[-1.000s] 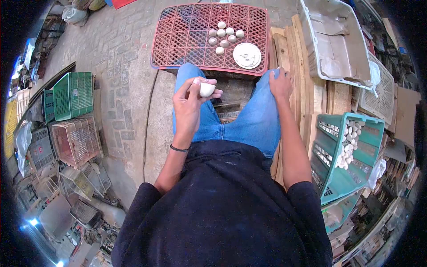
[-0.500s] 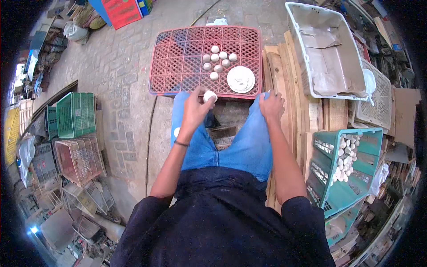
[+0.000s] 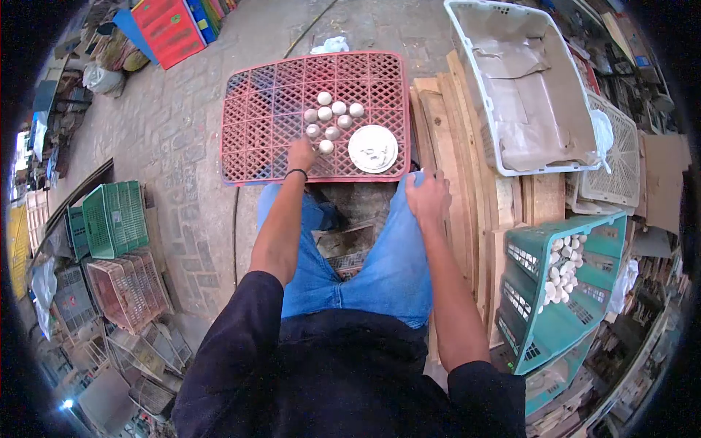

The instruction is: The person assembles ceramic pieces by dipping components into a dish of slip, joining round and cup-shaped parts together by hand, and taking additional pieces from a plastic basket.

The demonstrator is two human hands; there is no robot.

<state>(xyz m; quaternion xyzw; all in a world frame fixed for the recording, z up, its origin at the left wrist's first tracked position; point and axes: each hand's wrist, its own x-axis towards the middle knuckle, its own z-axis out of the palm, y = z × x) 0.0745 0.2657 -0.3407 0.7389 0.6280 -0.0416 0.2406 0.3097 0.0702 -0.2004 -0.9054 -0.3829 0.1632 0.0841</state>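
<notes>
My left hand (image 3: 301,155) reaches over the near edge of an upturned red plastic crate (image 3: 255,120), fingers curled and pointing down beside the small white balls. The ball it held is hidden under the fingers. Several off-white balls (image 3: 324,113) sit in a loose cluster on the crate's lattice top, the nearest ball (image 3: 326,147) just right of my fingertips. To their right lies a round white disc (image 3: 373,150) with dark marks on its face. My right hand (image 3: 429,197) rests on my right knee with fingers spread, holding nothing.
Wooden planks (image 3: 456,146) run along my right side. Beyond them stand a large white crate lined with brown sheet (image 3: 504,146) and a green crate (image 3: 526,332) holding many white balls (image 3: 564,270). More crates, one green (image 3: 115,219) and one pinkish (image 3: 128,292), stand at left.
My left hand has moved forward from above my left thigh to the red crate, carrying a white ball now out of sight. The view has shifted slightly; my right hand stays on the knee.
</notes>
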